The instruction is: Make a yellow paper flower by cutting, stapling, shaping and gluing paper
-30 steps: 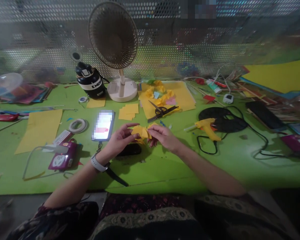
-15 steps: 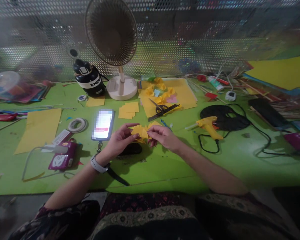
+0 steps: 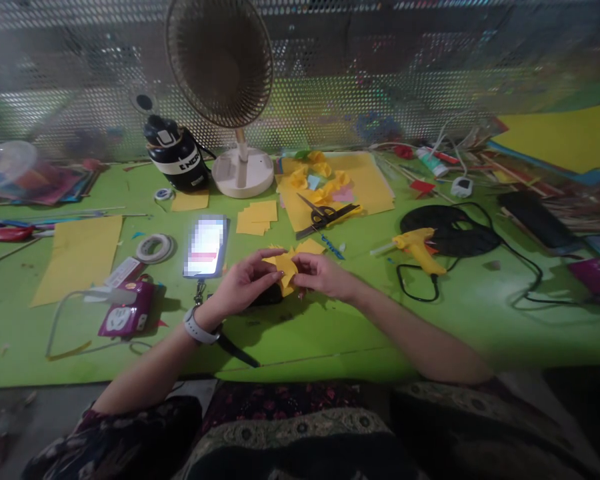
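Yellow paper piece [image 3: 285, 268] is right of the phone [image 3: 206, 247], pinched by left hand [image 3: 247, 283] and right hand [image 3: 325, 277]. I'd rate it light, soft, easily creased; best held lightly by its edges.

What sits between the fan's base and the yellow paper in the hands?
Overlapping yellow paper squares, flat on the green table, between the fan's base and the held yellow paper, in the head view.

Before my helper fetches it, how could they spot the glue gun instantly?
On the green table, right of the right hand, lies a round black disc. The glue gun crosses its left edge: yellow against the black, with a pale stick poking out.
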`<act>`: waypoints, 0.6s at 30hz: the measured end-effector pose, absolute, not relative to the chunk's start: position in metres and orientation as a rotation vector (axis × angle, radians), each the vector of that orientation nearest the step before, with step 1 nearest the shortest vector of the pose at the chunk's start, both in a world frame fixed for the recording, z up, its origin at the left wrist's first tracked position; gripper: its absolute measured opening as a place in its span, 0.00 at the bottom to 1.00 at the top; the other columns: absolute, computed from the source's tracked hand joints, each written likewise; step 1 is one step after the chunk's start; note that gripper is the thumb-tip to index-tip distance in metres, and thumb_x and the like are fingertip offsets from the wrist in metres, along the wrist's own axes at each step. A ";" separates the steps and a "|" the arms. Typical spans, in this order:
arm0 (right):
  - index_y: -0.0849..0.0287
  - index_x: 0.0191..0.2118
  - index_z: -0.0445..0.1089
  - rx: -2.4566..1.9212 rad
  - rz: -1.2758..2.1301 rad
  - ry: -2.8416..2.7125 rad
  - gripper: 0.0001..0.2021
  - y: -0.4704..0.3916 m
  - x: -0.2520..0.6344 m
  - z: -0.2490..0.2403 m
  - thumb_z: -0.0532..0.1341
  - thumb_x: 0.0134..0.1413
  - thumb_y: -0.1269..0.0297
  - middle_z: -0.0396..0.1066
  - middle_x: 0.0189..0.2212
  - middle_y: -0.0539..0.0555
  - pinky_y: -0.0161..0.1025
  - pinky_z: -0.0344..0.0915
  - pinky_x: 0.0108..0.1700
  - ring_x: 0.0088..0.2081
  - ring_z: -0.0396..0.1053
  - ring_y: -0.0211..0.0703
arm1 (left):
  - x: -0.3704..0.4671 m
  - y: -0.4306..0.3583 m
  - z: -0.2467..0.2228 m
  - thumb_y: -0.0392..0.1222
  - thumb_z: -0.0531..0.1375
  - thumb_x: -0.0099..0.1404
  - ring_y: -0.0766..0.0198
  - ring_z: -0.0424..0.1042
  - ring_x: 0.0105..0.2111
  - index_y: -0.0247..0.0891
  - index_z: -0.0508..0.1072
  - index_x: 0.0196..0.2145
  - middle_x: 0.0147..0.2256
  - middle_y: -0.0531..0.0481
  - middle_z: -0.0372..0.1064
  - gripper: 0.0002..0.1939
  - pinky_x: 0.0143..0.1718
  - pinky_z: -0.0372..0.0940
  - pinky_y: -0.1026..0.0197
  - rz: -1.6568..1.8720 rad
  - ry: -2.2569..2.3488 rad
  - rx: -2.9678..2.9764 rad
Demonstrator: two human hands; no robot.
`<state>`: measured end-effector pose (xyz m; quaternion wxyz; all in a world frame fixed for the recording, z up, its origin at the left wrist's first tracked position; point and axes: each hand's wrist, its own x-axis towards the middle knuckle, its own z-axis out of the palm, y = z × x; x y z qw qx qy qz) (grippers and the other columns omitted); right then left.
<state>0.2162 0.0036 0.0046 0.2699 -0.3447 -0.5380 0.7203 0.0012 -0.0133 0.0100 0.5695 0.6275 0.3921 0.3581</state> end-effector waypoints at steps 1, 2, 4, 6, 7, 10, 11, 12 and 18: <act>0.60 0.37 0.68 -0.932 1.955 -1.456 0.18 0.004 0.216 0.004 0.73 0.46 0.56 0.71 0.28 0.46 0.30 0.67 0.26 0.26 0.70 0.32 | 0.001 -0.014 0.011 0.42 0.63 0.67 0.72 0.67 0.26 0.35 0.69 0.58 0.30 0.52 0.74 0.23 0.27 0.61 0.69 0.840 0.912 1.480; 0.60 0.37 0.68 -0.944 1.964 -1.463 0.18 0.004 0.217 0.004 0.72 0.47 0.55 0.70 0.27 0.46 0.29 0.65 0.24 0.24 0.69 0.31 | 0.000 -0.014 0.011 0.42 0.63 0.67 0.72 0.68 0.26 0.34 0.68 0.58 0.30 0.51 0.74 0.24 0.28 0.62 0.69 0.838 0.902 1.481; 0.61 0.37 0.68 -0.979 1.979 -1.460 0.19 0.005 0.218 0.003 0.70 0.50 0.51 0.71 0.26 0.46 0.29 0.60 0.21 0.21 0.69 0.31 | 0.000 -0.015 0.012 0.42 0.63 0.66 0.71 0.70 0.28 0.34 0.67 0.59 0.31 0.50 0.75 0.26 0.30 0.64 0.68 0.825 0.876 1.474; 0.61 0.37 0.68 -0.992 1.980 -1.456 0.20 0.006 0.219 0.003 0.69 0.51 0.48 0.72 0.27 0.47 0.29 0.58 0.20 0.21 0.70 0.31 | 0.000 -0.016 0.012 0.42 0.64 0.66 0.70 0.71 0.28 0.33 0.66 0.60 0.32 0.50 0.76 0.27 0.31 0.65 0.67 0.810 0.866 1.464; 0.61 0.37 0.68 -0.985 1.970 -1.458 0.21 0.006 0.219 0.003 0.69 0.50 0.48 0.72 0.27 0.47 0.28 0.58 0.20 0.21 0.70 0.31 | 0.000 -0.016 0.012 0.42 0.64 0.65 0.70 0.72 0.28 0.34 0.66 0.60 0.32 0.49 0.76 0.27 0.31 0.66 0.67 0.812 0.871 1.456; 0.61 0.36 0.68 -0.952 1.931 -1.493 0.19 0.006 0.220 0.004 0.70 0.50 0.50 0.71 0.26 0.46 0.28 0.59 0.21 0.21 0.69 0.30 | 0.001 -0.015 0.011 0.43 0.65 0.65 0.69 0.74 0.30 0.34 0.68 0.58 0.32 0.48 0.77 0.26 0.32 0.67 0.67 0.862 0.918 1.404; 0.61 0.36 0.68 -0.941 1.918 -1.495 0.19 0.006 0.220 0.004 0.70 0.50 0.52 0.71 0.26 0.46 0.28 0.61 0.22 0.22 0.69 0.30 | 0.002 -0.015 0.011 0.43 0.65 0.64 0.68 0.74 0.30 0.34 0.69 0.57 0.32 0.48 0.78 0.25 0.33 0.68 0.67 0.879 0.933 1.382; 0.61 0.37 0.68 -0.932 1.906 -1.493 0.18 0.005 0.219 0.003 0.71 0.49 0.53 0.71 0.27 0.46 0.29 0.64 0.23 0.23 0.69 0.31 | 0.002 -0.014 0.011 0.44 0.66 0.64 0.68 0.75 0.31 0.34 0.70 0.56 0.32 0.48 0.78 0.25 0.33 0.68 0.67 0.891 0.942 1.363; 0.60 0.37 0.70 -0.956 1.812 -1.501 0.16 0.002 0.215 0.002 0.72 0.45 0.60 0.72 0.30 0.48 0.32 0.72 0.29 0.30 0.70 0.35 | 0.003 -0.015 0.011 0.41 0.66 0.64 0.69 0.76 0.30 0.35 0.70 0.56 0.33 0.48 0.79 0.24 0.31 0.69 0.69 0.889 0.946 1.350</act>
